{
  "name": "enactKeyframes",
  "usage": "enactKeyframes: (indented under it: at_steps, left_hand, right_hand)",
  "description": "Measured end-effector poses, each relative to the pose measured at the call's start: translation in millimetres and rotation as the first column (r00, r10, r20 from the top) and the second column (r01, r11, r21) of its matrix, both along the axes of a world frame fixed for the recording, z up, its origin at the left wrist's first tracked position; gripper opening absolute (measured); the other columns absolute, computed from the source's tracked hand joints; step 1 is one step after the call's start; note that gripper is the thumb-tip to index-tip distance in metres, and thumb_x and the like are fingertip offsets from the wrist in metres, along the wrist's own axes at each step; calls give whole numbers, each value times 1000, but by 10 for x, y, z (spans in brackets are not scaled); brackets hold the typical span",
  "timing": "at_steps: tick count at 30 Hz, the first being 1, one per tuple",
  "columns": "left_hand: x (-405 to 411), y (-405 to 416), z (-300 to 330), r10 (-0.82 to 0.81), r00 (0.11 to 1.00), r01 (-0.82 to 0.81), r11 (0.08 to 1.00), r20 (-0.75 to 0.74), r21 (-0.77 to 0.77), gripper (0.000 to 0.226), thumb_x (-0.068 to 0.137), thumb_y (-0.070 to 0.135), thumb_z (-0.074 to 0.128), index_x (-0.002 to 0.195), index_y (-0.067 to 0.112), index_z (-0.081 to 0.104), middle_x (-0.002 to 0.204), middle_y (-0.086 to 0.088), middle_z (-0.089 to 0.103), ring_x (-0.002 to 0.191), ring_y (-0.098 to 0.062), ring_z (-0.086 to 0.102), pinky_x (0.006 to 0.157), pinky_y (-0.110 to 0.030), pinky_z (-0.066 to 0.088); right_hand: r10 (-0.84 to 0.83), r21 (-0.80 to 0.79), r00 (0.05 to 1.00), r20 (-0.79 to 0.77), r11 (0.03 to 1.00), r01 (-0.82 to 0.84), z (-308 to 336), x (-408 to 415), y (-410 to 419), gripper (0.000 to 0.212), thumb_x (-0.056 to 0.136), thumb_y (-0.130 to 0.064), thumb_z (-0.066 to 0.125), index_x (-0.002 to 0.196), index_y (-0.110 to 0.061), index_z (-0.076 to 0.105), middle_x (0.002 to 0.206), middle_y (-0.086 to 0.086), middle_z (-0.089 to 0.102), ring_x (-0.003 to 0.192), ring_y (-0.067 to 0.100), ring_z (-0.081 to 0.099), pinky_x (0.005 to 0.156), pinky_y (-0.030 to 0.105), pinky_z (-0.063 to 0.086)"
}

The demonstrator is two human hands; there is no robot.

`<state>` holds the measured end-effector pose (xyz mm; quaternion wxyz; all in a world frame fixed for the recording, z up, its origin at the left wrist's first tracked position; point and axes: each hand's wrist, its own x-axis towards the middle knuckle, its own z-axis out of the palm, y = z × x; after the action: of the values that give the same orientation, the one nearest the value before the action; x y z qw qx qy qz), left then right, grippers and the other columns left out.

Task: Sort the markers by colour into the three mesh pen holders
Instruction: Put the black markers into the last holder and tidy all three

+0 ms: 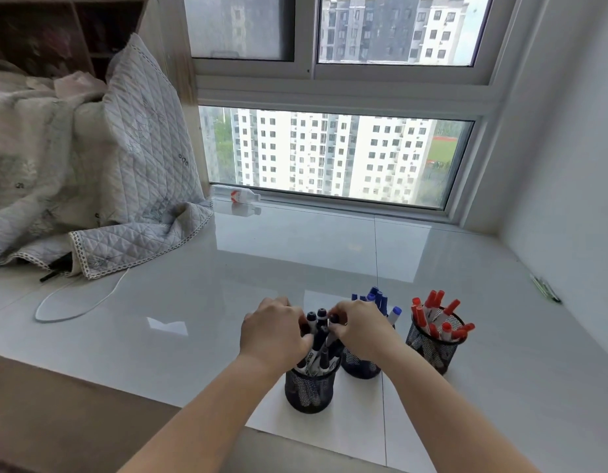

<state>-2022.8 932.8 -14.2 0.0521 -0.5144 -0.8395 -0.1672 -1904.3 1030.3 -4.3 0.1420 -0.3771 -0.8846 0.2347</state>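
Note:
Three black mesh pen holders stand on the white sill. The nearest holder (309,390) contains several black-capped markers (319,339). My left hand (273,331) and my right hand (362,331) both close around the tops of these black markers, fingers curled on them. Behind my right hand stands the middle holder (358,365) with several blue-capped markers (381,300), partly hidden by the hand. At the right, the third holder (432,346) carries several red-capped markers (439,319).
A quilted grey blanket (125,199) lies heaped at the left, with a white cable (73,302) looping out from under it. A plastic bottle (237,194) lies by the window. A green pen-like item (544,288) rests along the right wall.

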Motion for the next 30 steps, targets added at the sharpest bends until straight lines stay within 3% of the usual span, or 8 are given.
enactKeyframes:
  at_steps: [6, 9, 14, 17, 21, 24, 27, 30]
  left_hand:
    - [17, 34, 45, -28, 1000, 28, 997, -1, 67, 27, 82, 46, 56, 98, 28, 66, 103, 8, 51, 103, -13, 48, 76, -26, 38]
    - [-8, 13, 226, -30, 999, 27, 977, 12, 212, 23, 81, 49, 57, 92, 31, 64, 91, 10, 49, 93, -11, 50, 69, -24, 35]
    - [-103, -95, 553, -76, 992, 16, 862, 98, 507, 13, 83, 42, 58, 83, 29, 56, 55, 14, 47, 54, -5, 49, 49, -19, 30]
    - [-182, -174, 631, -64, 987, -49, 745, 145, 666, 15, 86, 39, 56, 82, 24, 52, 53, 17, 49, 51, -2, 48, 48, -16, 32]
    - [-282, -218, 559, -118, 909, -242, 634, 400, 735, 16, 91, 30, 52, 78, 21, 47, 55, 7, 58, 49, -6, 55, 51, -23, 40]
    - [-310, -223, 432, -192, 700, -470, 602, 688, 646, 15, 92, 24, 49, 78, 21, 46, 57, 4, 61, 49, -5, 58, 52, -24, 43]
    - [-327, -231, 332, -400, 194, -689, 595, 896, 415, 10, 91, 19, 47, 83, 15, 52, 61, 3, 65, 51, -5, 62, 51, -23, 48]
    - [-288, -253, 274, -561, -179, -721, 633, 808, 280, 11, 90, 11, 48, 81, 9, 55, 59, -1, 68, 49, -5, 63, 47, -20, 52]
  right_hand:
    - [-6, -5, 1000, -8, 1000, 6, -7, 17, 17, 21, 88, -19, 57, 108, -15, 64, 104, 4, 68, 89, 16, 60, 74, 27, 48]
    - [-58, -50, 974, -217, 998, 49, 73, 33, 34, 17, 87, -25, 61, 102, -17, 64, 96, -2, 67, 82, 11, 58, 69, 20, 40]
    - [-72, -57, 818, -571, 997, 47, 290, 92, 49, 9, 81, -30, 68, 83, -28, 59, 70, -7, 56, 56, 1, 49, 57, 14, 39]
    - [-67, -18, 721, -689, 997, 76, 408, 162, 48, 11, 81, -30, 67, 84, -25, 57, 58, -10, 53, 47, -1, 48, 49, 10, 39]
    - [-148, -19, 608, -780, 977, 214, 468, 260, 37, 12, 86, -34, 59, 82, -33, 48, 63, -4, 59, 51, 4, 53, 51, 13, 42]
    - [-293, -224, 455, -841, 954, 200, 423, 287, 1, 10, 90, -27, 54, 83, -26, 47, 63, 1, 62, 43, 4, 54, 42, 17, 44]
    - [-512, -542, 341, -788, 840, 9, 376, 309, -11, 5, 91, -19, 53, 89, -16, 49, 67, 2, 66, 54, 7, 64, 44, 21, 50]
    - [-652, -716, 299, -697, 607, -345, 304, 289, -37, 3, 91, -13, 52, 92, -10, 52, 71, 2, 69, 61, 10, 67, 47, 21, 52]
